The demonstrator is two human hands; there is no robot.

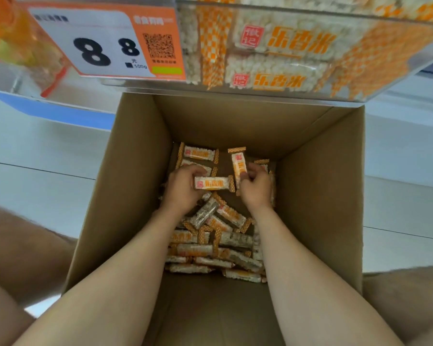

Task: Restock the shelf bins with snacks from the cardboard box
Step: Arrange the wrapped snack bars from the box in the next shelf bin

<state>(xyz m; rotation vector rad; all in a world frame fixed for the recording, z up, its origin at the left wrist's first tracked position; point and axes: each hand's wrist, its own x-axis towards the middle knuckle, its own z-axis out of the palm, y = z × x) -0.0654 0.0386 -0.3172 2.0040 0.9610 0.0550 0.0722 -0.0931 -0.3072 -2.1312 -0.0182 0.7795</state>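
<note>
- While both bare forearms reached down into the tall, open brown cardboard box [135,196], the two hands worked just above the box floor at its far end.
- The left hand [181,189] grasped one white-and-orange wrapped rice snack bar [211,183], with the fingers curled round its left end. The bar lay horizontal and projected from this hand toward the right hand.
- The right hand [256,189] pinched a second wrapped snack bar [238,168] at its lower end. That bar stood roughly upright in the view, its checked orange end pointing toward the far box wall.
- The two held bars met at nearly a right angle. The tip of the horizontal bar sat just beside the lower part of the upright one; contact could not be confirmed.
- A loose pile of matching snack bars [218,243] covered the box floor beneath and behind the wrists, lying at mixed angles. A few more lay beyond the fingers, against the far wall.
- The clear plastic shelf bin [235,90] sat above the far edge of the box, packed with the same bars against its front wall.
- A white-and-orange price tag [103,43], printed "8 8" with a QR code, was fixed left of the bin front.
- The box stood on a pale tiled floor [35,151], between the person's bare knees [18,245].
</note>
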